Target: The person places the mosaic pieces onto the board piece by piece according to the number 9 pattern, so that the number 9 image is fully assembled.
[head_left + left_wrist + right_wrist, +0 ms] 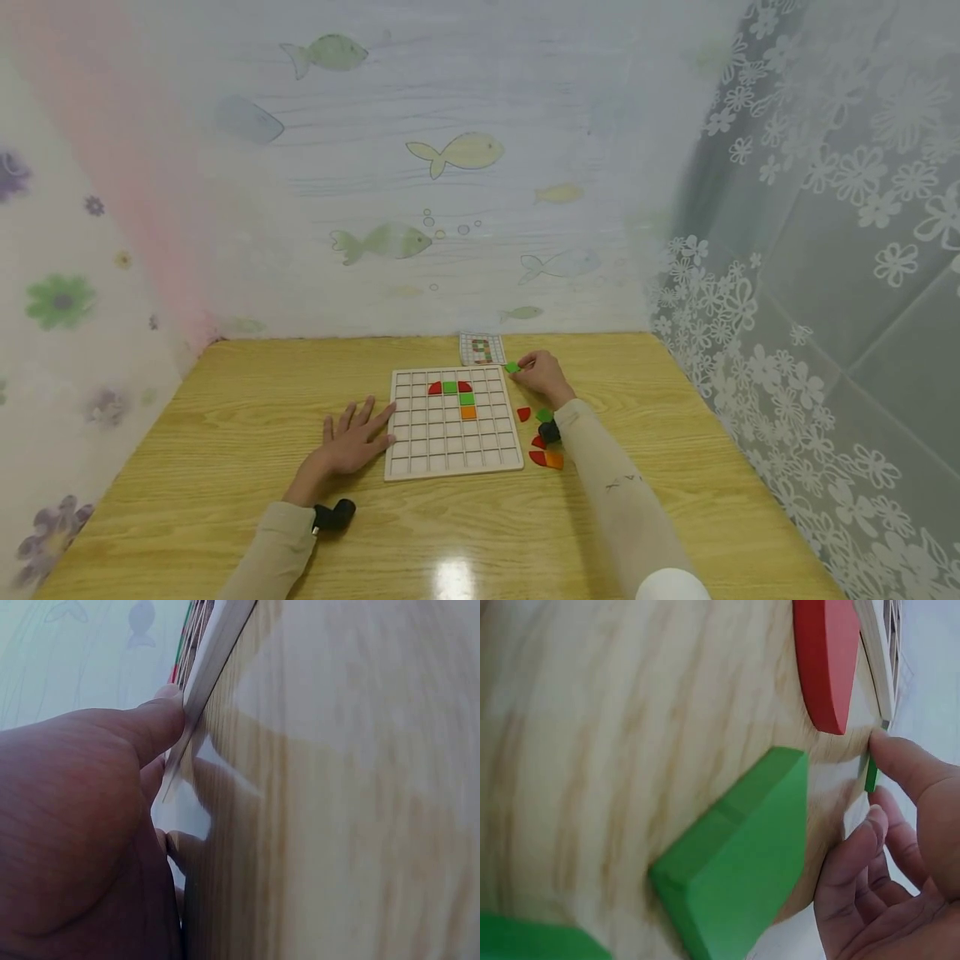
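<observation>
Green tile (512,367) in the right hand (547,377) looks thin and flat.

Wood-grain table (225,433), bright glare (454,575) at near side. Behind, pale wall (480,83): fish drawings (468,152), bubbles (429,222), thin wavy lines. Left wall (45,233): green flower (60,300), purple flowers (93,206). Right wall (810,258): grey tiles, white flower patterns (896,264).

- can't see all of green pc (871,774), part hid by R hand (545,377) in R wrist pic
- can't see all of mid red pc (538,442), part hid by black wrist thing (551,431)
- can't make out card (482,348) well, too small in head pic
- can't see all of board (214,660), cut off at top of L wrist pic
- can't name white round thing (671,585), cut off by bottom edge
</observation>
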`<state>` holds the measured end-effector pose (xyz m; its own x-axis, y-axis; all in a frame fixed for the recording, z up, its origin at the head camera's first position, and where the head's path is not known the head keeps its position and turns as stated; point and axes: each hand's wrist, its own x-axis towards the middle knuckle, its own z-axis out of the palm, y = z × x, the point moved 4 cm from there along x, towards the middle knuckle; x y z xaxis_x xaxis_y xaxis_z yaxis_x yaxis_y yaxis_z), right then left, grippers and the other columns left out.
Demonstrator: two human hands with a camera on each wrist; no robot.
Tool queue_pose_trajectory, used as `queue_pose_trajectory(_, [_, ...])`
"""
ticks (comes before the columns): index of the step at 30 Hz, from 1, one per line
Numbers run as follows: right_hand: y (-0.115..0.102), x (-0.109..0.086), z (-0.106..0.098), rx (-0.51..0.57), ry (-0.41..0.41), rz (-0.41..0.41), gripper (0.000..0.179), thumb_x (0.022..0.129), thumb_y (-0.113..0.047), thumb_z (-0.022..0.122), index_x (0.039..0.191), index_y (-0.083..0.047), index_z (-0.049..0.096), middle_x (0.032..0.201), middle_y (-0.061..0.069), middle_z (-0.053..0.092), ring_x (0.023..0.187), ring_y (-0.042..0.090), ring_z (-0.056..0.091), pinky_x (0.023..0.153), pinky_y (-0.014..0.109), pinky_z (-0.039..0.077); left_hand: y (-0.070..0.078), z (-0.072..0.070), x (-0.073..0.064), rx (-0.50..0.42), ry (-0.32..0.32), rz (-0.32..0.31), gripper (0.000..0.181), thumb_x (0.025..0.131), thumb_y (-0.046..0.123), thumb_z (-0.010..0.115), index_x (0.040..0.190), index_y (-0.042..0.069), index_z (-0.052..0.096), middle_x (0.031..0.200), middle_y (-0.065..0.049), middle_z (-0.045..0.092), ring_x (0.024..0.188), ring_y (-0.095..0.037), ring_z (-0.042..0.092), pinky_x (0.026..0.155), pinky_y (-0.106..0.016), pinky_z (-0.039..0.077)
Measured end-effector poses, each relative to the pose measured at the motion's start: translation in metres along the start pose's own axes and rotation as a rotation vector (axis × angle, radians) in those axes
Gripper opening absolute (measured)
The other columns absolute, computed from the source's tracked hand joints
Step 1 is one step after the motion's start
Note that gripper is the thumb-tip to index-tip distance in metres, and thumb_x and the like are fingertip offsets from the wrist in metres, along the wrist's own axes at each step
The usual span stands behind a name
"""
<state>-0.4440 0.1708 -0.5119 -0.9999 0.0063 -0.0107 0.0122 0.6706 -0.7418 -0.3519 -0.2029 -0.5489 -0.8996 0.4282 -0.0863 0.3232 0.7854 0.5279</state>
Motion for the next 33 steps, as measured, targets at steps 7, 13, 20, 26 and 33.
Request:
queue_pose_trajectory(7, [0.001, 0.001, -0.002, 0.023, -0.003, 0.005, 0.027, 0.093, -0.014, 0.072, 0.113, 0.004, 0.07, 0.109, 0.019, 0.067, 0.096, 0.029, 0.063, 0.088, 0.043, 0.054, 0.003, -0.002, -0.002, -0.018, -0.01, 0.011, 0.071, 0.106, 0.055, 0.043, 0.164, 0.021, 0.022, 0.17, -0.023, -0.001, 0.152, -0.053, -0.009, 0.109, -0.075, -0.019])
queue_pose_trajectory(13, [0.008, 0.002, -0.003, 0.044, -0.021, 0.022, 0.027, 0.093, -0.013, 0.072, 0.114, 0.004, 0.072, 0.111, 0.018, 0.066, 0.098, 0.027, 0.062, 0.088, 0.041, 0.053, 0.001, -0.002, -0.001, 0.001, -0.011, 0.005, 0.071, 0.106, 0.056, 0.042, 0.165, 0.022, 0.021, 0.17, -0.022, -0.002, 0.152, -0.053, -0.009, 0.109, -0.075, -0.019])
queue_pose_trajectory(20, [0.012, 0.002, -0.005, 0.063, -0.031, 0.02, 0.025, 0.091, -0.012, 0.075, 0.111, 0.003, 0.074, 0.108, 0.017, 0.068, 0.094, 0.026, 0.063, 0.087, 0.039, 0.054, -0.001, 0.001, 0.0, 0.007, 0.001, 0.008, 0.074, 0.104, 0.062, 0.039, 0.165, 0.023, 0.021, 0.17, -0.022, 0.0, 0.152, -0.053, -0.008, 0.109, -0.076, -0.018])
queue_pose_trajectory(26, [0.012, -0.001, -0.006, 0.104, -0.039, 0.003, 0.023, 0.09, -0.011, 0.076, 0.108, 0.003, 0.074, 0.103, 0.014, 0.068, 0.089, 0.023, 0.062, 0.083, 0.036, 0.054, -0.002, 0.001, 0.001, 0.013, 0.004, 0.008, 0.074, 0.104, 0.063, 0.039, 0.165, 0.024, 0.02, 0.17, -0.022, 0.0, 0.152, -0.053, -0.008, 0.109, -0.076, -0.018])
queue_pose_trajectory(33, [0.013, -0.004, -0.007, 0.121, -0.058, -0.006, 0.023, 0.089, -0.01, 0.076, 0.108, 0.003, 0.074, 0.101, 0.014, 0.068, 0.088, 0.021, 0.061, 0.082, 0.034, 0.053, 0.0, 0.0, 0.001, 0.003, -0.009, 0.007, 0.075, 0.104, 0.063, 0.038, 0.165, 0.024, 0.02, 0.17, -0.021, -0.001, 0.152, -0.053, -0.009, 0.109, -0.076, -0.018])
